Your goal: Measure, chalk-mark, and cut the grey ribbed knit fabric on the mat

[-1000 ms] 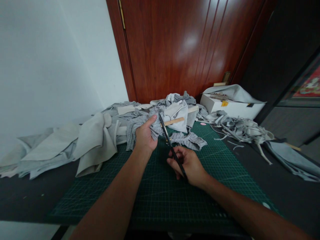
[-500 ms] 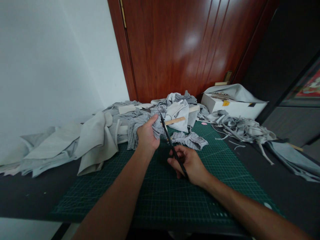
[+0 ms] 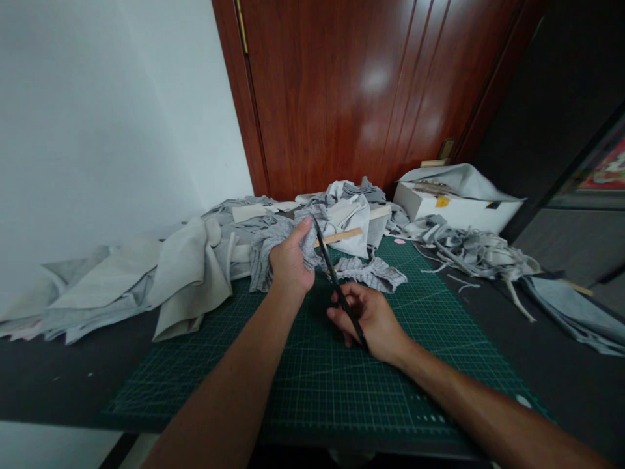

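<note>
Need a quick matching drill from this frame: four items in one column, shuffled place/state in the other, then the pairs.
1. scissors
2. grey striped cloth
3. white box
4. cutting mat

a. far right, by the door
b. gripped in the left hand
c. green, gridded, under both forearms
d. held in the right hand

Pairs: 1-d, 2-b, 3-a, 4-c

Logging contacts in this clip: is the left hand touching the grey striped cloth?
Touching. The head view shows the left hand closed on the grey striped cloth, thumb pressed over its bunched edge, beside the scissors held in the right hand.
</note>
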`<state>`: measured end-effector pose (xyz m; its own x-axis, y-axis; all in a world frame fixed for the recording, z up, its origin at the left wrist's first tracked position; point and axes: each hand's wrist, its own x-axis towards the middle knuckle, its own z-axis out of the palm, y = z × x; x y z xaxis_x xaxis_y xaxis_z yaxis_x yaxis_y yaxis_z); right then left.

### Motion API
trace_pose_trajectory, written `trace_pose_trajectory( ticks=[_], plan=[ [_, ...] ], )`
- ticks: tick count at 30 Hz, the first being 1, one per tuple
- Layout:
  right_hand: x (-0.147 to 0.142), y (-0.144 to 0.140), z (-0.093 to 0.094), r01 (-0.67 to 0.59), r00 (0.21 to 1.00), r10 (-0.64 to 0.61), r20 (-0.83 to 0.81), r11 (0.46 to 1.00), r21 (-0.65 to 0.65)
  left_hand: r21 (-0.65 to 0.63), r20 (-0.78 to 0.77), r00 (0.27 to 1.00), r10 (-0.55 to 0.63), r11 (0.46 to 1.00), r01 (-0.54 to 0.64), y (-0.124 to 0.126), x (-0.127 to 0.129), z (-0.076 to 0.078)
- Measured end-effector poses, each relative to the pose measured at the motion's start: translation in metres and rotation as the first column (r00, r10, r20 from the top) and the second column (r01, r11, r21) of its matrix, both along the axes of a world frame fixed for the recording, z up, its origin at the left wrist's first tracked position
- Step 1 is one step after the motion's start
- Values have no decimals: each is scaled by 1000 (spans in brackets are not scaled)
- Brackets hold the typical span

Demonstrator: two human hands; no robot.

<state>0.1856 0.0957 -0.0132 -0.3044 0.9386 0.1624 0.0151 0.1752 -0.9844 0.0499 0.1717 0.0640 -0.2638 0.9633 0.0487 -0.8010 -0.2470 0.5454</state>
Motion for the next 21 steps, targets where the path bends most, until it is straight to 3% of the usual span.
trace_pose_trajectory(
  ticks=[11,21],
  plan=[
    [0,1,3,-14,1000,14,-27,1000,2,-90,-25,994,105,990,-107,3,6,-3],
    [-2,3,1,12,999,-11,-31,1000,12,-89,-84,971,224,969,-232,2,14,-11]
  ],
)
